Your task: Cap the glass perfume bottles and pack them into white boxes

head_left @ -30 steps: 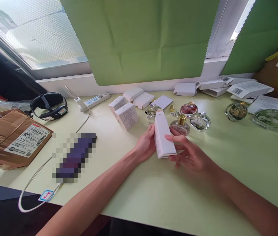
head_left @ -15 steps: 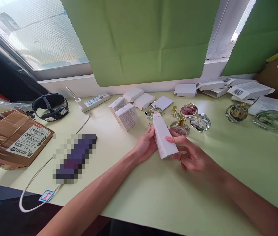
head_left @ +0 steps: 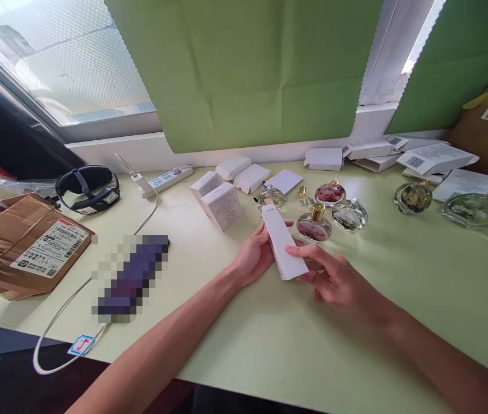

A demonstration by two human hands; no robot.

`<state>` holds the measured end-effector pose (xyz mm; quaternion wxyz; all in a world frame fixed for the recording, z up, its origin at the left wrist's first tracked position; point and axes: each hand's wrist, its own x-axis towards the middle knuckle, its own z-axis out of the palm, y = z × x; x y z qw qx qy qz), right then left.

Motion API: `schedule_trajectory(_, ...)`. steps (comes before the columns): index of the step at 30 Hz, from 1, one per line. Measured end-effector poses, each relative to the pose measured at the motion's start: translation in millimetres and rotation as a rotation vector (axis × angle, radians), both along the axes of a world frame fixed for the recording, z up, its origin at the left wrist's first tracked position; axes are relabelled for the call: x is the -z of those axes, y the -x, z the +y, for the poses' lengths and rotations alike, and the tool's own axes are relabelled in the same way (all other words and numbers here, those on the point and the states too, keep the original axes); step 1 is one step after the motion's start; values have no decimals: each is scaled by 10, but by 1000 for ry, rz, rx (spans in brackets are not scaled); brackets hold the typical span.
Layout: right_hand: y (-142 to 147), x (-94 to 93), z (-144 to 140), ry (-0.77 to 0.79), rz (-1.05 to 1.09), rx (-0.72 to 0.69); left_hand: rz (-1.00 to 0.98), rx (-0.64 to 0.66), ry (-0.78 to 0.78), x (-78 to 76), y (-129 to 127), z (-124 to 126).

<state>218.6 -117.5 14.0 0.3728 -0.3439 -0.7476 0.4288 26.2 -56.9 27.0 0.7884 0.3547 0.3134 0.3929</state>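
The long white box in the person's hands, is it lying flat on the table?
No, both the left hand and the right hand grip the long white box, tilted above the table.

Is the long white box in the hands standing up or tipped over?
Tipped. The long white box leans away, held off the table between the left hand and right hand.

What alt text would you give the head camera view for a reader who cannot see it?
Both hands, left hand and right hand, hold a slim white carton above a pale green table. Round perfume bottles and small white boxes lie beyond it, below a window.
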Motion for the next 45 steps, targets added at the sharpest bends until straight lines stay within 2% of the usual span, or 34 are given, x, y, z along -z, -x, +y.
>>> schedule_trajectory(5,-11,-62,-4,-105,-20,106,-7,-48,31,7,4,24)
schedule_trajectory(12,-75,-89,79,-173,-12,18,-3,-151,-21,-16,8,65)
schedule_trajectory(21,-101,29,47,-225,-106,93,49,-139,-38,31,42,56)
schedule_trajectory(24,-119,24,76,-139,-103,177,-2,-212,-87,66,36,103)
schedule_trajectory(27,-101,-25,108,67,-43,181,19,-312,-195,68,63,160)
schedule_trajectory(30,-77,-83,116,228,-21,182,67,-340,-276,39,121,201)
schedule_trajectory(33,-65,-115,101,283,-81,210,121,-338,-361,9,180,223)
schedule_trajectory(35,-59,-115,91,325,-89,212,202,-338,-451,-3,212,232)
schedule_trajectory(37,-52,-103,89,380,-60,213,327,-368,-616,-12,237,229)
schedule_trajectory(41,-50,-69,106,459,2,211,583,-488,-1162,-22,244,158)
schedule_trajectory(43,-55,-57,119,492,18,200,597,-489,-1387,-21,215,91)
schedule_trajectory(45,-59,-50,130,514,24,189,531,-431,-1538,-17,168,21)
